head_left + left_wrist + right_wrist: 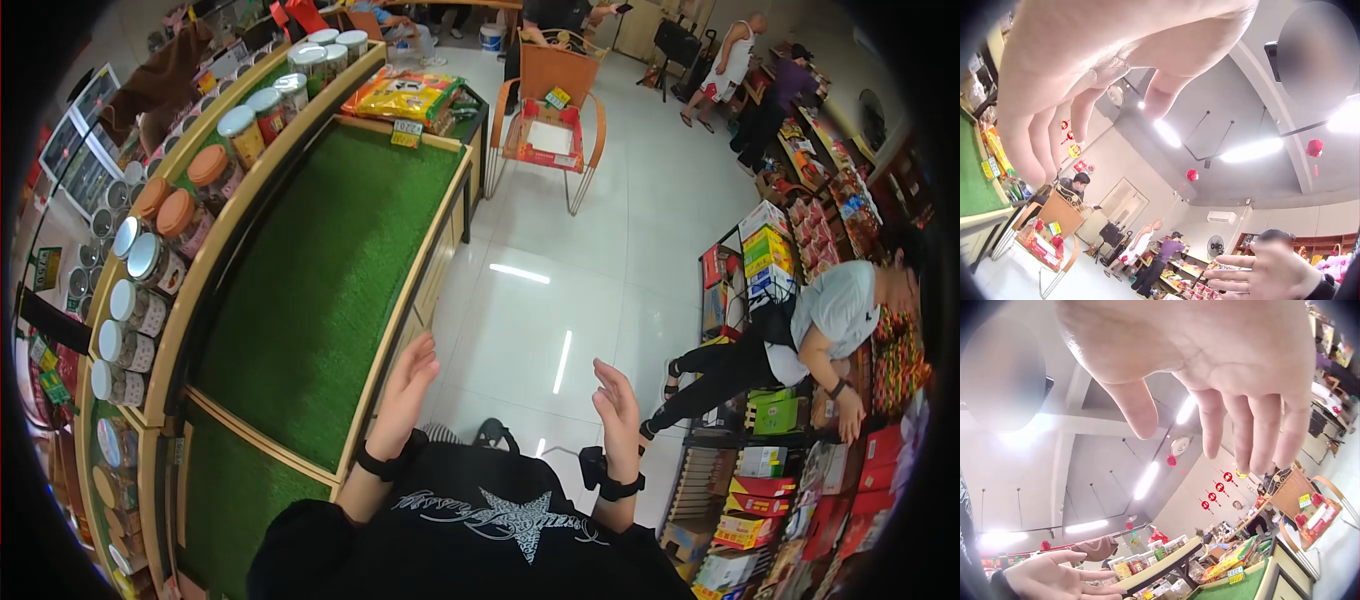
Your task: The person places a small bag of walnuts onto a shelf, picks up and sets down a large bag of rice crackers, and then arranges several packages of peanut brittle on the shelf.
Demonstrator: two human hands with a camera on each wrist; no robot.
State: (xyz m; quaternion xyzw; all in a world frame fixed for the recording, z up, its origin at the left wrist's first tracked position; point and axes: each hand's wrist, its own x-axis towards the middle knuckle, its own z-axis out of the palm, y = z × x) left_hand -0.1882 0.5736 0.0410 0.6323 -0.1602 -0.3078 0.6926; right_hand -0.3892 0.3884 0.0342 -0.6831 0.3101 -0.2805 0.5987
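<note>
Both hands are raised in front of the body, palms turned toward each other, and neither holds anything. In the head view the left hand (405,385) is near the edge of the green-lined display bin (320,280), its fingers extended. The right hand (618,410) is held up over the tiled floor, fingers straight and thumb apart. Close up in the left wrist view, the left palm (1116,56) fills the top, with the right hand beyond it. The right wrist view shows the right palm (1210,356) with fingers spread a little.
Lidded jars (155,260) line the shelf along the bin. Colourful bags (405,95) lie at its far end. Ahead stands an orange chair (555,90) holding a red box (545,138). At right, a person in a white shirt (840,310) stands by stocked shelves (760,500). Other people are farther back.
</note>
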